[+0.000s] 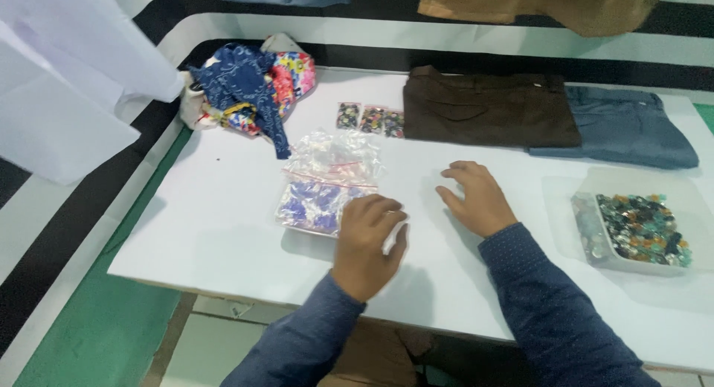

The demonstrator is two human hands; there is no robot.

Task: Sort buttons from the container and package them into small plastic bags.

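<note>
My left hand [368, 242] rests on the near right edge of a clear plastic bag of blue and purple pieces [316, 202], fingers curled over something small and pale that I cannot make out. Behind that bag lies a pile of empty clear zip bags [335, 156]. My right hand [476, 197] lies flat on the white table [208, 223], palm down, fingers spread, holding nothing. Both arms wear dark blue sleeves.
A clear tub of several mixed coloured beads [641, 227] stands at the right. Three small filled bags [370, 119] lie further back. Folded brown trousers [487, 108] and blue jeans [628, 127] lie at the back right, a patterned cloth bundle [253, 89] back left.
</note>
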